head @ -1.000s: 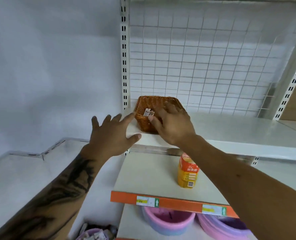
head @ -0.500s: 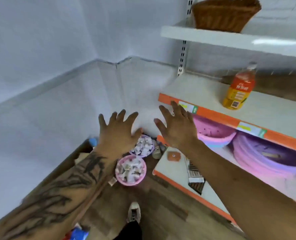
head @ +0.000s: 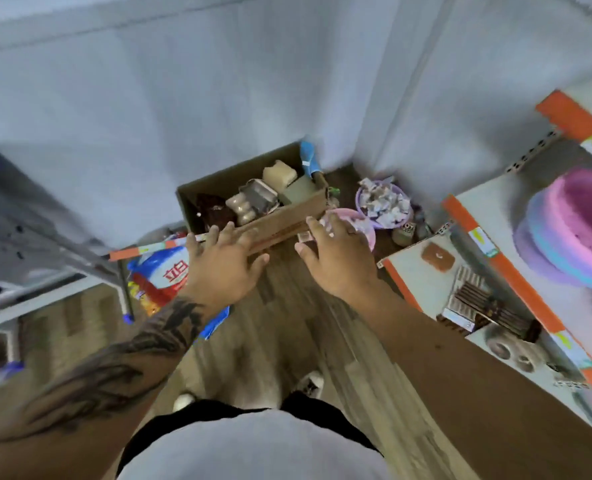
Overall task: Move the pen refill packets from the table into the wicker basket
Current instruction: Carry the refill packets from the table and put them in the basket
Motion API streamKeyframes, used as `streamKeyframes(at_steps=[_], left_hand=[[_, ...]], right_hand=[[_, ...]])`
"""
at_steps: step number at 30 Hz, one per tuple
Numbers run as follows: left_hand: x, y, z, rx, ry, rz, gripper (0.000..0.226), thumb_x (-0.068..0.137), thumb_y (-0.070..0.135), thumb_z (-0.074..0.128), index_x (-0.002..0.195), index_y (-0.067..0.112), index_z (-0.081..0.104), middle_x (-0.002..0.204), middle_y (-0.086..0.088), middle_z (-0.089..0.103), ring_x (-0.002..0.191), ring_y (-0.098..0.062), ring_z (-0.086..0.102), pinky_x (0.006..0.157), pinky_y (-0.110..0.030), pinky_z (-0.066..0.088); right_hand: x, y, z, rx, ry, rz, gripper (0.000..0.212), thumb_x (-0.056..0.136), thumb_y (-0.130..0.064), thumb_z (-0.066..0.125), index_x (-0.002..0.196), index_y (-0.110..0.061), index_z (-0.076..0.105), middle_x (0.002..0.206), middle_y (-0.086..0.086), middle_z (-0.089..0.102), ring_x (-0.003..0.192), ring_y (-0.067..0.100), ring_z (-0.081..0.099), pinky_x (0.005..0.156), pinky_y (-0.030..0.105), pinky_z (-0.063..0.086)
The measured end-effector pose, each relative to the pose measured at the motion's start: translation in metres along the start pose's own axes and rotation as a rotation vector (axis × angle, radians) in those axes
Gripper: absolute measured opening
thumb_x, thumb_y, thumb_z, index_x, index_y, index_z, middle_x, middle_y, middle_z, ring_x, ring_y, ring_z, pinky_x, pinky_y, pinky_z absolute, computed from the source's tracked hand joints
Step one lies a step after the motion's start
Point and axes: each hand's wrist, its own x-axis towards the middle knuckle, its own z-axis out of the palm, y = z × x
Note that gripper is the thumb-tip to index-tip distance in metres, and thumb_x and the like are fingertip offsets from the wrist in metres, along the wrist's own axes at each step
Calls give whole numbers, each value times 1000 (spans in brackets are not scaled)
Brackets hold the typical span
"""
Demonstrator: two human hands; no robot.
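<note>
Both hands, L (head: 222, 268) & R (head: 337, 258), spread, empty; packet bowls (head: 384, 206) just beyond R.

Grey walls (head: 218, 81), wooden floor (head: 287, 323), white shelving (head: 422, 282).

Both forearms are bare, no sleeves reaching them. A dark, swirling tattoo (head: 121, 362) runs along the left forearm right up to the wrist behind the left hand (head: 223, 268); the right hand (head: 339, 259) and its forearm carry no markings. Below the hands show a light grey top (head: 253, 448), black shorts (head: 225, 412), and light-coloured shoes (head: 310, 381).
</note>
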Motion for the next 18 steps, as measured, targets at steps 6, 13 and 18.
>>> streamKeyframes(at_steps=[6,13,18], left_hand=[[-70,-135,12,-51,21,-231,65,96,71,25,155,44,31,163,-8,37,152,-35,27,118,-73,7],[-155,-280,16,-151,38,-419,64,97,71,34,155,43,30,163,-4,35,152,-32,27,118,-71,9],[-197,-370,20,-176,52,-503,63,97,70,32,154,42,31,162,-4,37,151,-31,28,118,-68,13]], right_hand=[[15,-140,47,-96,-88,-222,63,103,-61,35,159,-32,31,168,10,24,152,35,27,122,54,27],[12,-302,101,-181,-152,-378,64,102,-65,35,156,-30,35,162,10,36,145,34,40,118,51,35],[9,-397,135,-194,-159,-439,61,103,-62,34,155,-29,35,159,10,40,141,32,45,115,51,40]])
